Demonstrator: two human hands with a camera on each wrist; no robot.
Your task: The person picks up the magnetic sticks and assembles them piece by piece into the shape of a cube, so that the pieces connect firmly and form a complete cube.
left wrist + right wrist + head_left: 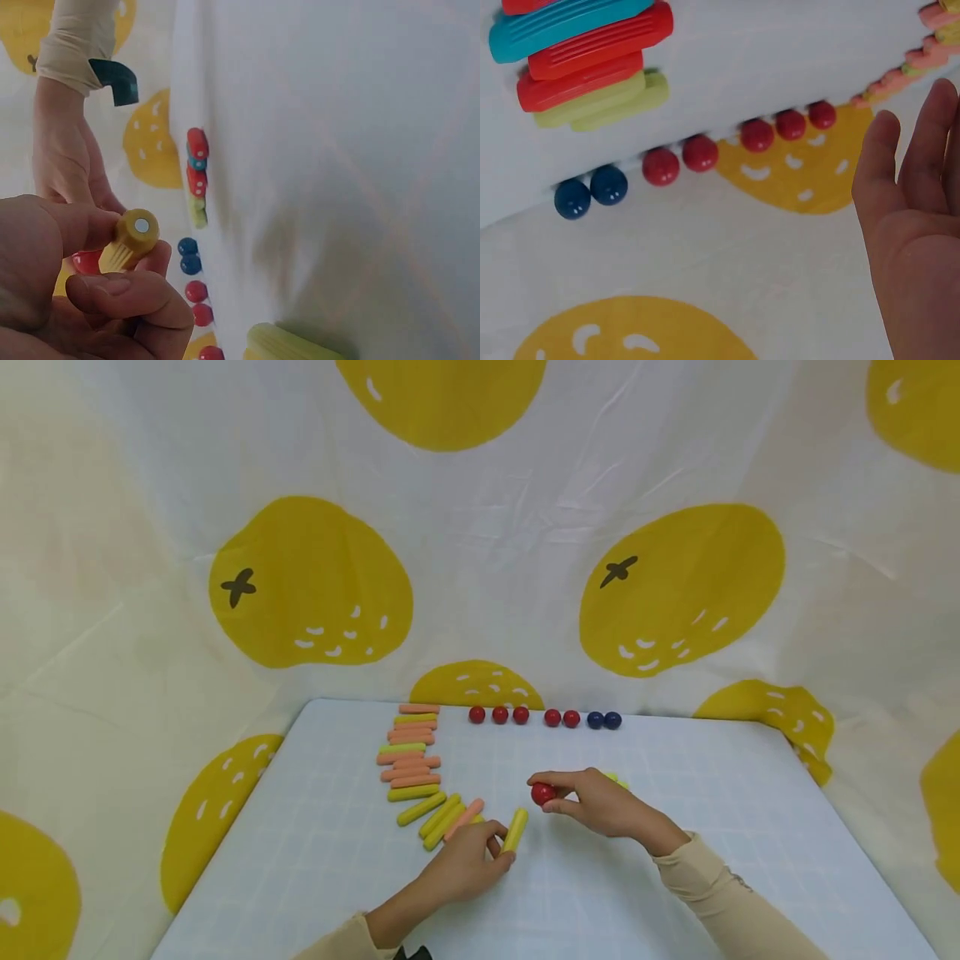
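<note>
My left hand pinches a yellow ribbed stick between thumb and fingers, tilted above the cloth. The left wrist view shows a round silvery disc in the end of that yellow stick. To its right, my right hand holds a red ball at its fingertips. The ball and the stick are apart. Beside my left hand runs a curved row of orange, yellow and lime sticks, partly hidden by the hand. In the right wrist view the held ball is not visible.
Along the table's back edge stand several red balls and two dark blue balls. Red, blue and lime sticks lie side by side, mostly hidden behind my right hand in the head view. A fruit-patterned curtain hangs behind the table.
</note>
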